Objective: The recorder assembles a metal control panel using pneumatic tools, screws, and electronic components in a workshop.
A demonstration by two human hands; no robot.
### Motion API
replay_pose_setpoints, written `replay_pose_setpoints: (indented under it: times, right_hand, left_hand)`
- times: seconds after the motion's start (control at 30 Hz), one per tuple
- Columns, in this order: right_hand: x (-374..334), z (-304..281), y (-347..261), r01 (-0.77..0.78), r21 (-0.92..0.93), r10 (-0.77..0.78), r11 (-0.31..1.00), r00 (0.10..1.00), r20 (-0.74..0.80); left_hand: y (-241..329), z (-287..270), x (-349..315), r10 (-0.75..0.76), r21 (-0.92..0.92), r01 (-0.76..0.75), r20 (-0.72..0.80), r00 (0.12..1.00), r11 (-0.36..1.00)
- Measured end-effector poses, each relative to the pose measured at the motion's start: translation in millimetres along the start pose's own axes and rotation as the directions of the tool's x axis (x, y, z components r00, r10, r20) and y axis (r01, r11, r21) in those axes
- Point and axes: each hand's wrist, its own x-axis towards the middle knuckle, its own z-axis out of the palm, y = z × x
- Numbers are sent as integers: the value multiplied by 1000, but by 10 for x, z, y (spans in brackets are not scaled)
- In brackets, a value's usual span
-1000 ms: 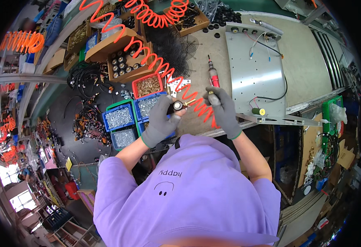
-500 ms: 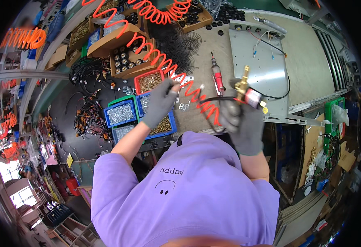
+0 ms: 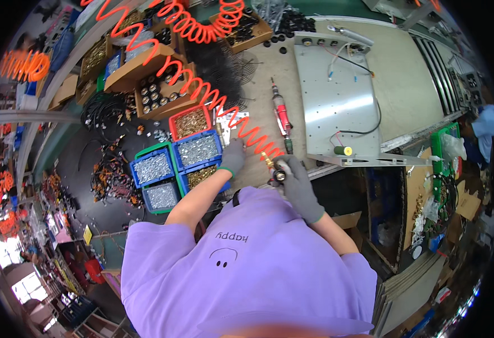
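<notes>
My right hand, in a grey glove, is closed around a brass valve with a round black end, held low near my shirt at the bench's front edge. My left hand, gloved too, reaches down to the bench just right of the blue bins. Its fingers are drawn together, and whatever they pinch is hidden. Beside it lie flat pale metal brackets. A blue bin of silver screws and a bin of brass-coloured fasteners stand left of that hand.
A red power screwdriver lies beyond my right hand. The orange coiled hose hangs across the bench. At right rests a perforated metal panel with wires and a yellow-ended cylinder. A red bin and cardboard boxes stand at left.
My right hand has brought the brass valve left and nearer to me, away from the metal panel. My left hand has dropped lower, onto the spot where loose washers lay. The view has shifted slightly.
</notes>
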Motion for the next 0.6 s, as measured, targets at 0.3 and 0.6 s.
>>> replay_pose_setpoints:
  times: [0.3,0.6]
  right_hand:
    - [172,79,263,-42,130,53,991,996,-78]
    - [293,189,360,89,-119,-104,989,986,-129]
  left_hand:
    - [9,-86,-123,139,-8,-141,-135,981,990]
    - [622,-1256,-762,303,-989,134,108,947,-66]
